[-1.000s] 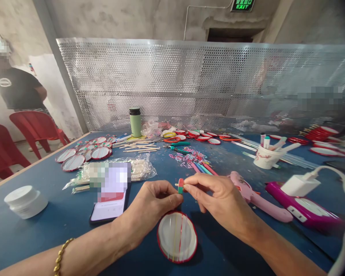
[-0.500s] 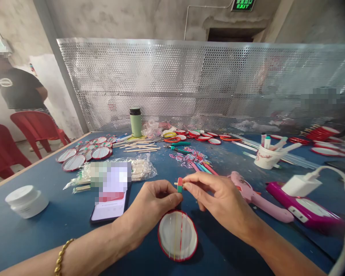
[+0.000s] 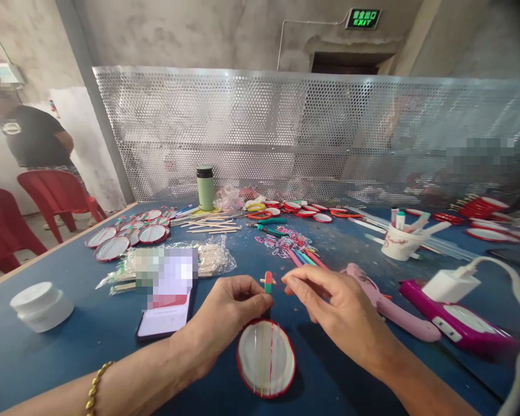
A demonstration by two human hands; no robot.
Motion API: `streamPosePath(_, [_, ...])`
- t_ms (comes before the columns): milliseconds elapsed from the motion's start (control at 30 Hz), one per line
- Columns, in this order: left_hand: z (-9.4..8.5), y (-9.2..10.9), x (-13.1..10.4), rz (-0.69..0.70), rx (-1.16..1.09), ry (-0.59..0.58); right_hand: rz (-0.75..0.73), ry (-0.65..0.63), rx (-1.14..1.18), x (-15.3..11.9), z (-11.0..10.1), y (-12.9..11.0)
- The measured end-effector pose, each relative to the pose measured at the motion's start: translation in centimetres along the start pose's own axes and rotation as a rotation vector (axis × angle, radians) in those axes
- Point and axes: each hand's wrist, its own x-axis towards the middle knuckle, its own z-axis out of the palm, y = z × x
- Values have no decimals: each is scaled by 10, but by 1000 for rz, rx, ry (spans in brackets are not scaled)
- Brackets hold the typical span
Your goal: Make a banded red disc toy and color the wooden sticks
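Observation:
My left hand (image 3: 238, 300) pinches a small craft stick (image 3: 268, 282) whose upright tip is coloured red and green. A short piece of wooden stick (image 3: 262, 281) crosses that tip. Below the fingers lies a round, red-rimmed lid (image 3: 266, 358) with thin coloured bands stretched lengthwise over its pale face. Whether the craft stick joins the lid is hidden by my left fingers. Just right of the tip, apart from it, my right hand (image 3: 325, 294) has thumb and fingertips pressed together; what they hold, if anything, is too small to make out.
A phone (image 3: 167, 300) and bagged sticks (image 3: 212, 257) lie to the left, near a white jar (image 3: 42, 306). Rubber bands (image 3: 286, 240), pliers (image 3: 271, 230) and loose sticks (image 3: 212, 224) lie ahead. A pink glue gun (image 3: 385, 306), purple power strip (image 3: 459, 318) and pen cup (image 3: 401, 242) stand right.
My right hand has drawn back to the right from the coloured tip, and the crosswise stick now shows on both sides. My left hand keeps its pinch. The view has tilted slightly upward.

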Motion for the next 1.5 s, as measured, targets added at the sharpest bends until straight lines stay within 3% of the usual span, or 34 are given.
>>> streamPosePath(233, [-1,0,2,22,-37,57,37,-267,-48,-26,7,-4])
streamPosePath(433, [-1,-2,6,41,-122,87,92,-218,-17,-30,14,8])
streamPosePath(600, [-3,3,5,97,-132,49,234,-393,159,-21,8,8])
streamPosePath(933, [-17,0,4,119,119,13,323,-295,204,-13,1,21])
streamPosePath(1067, [-21,-2,4,83,190,-74,309,-283,199,-15,1,18])
streamPosePath(1200, [-20,0,0,24,208,-150,310,-284,206,-16,0,20])
streamPosePath(1500, [-19,1,-3,-101,180,-199,312,-346,245,-18,-4,14])
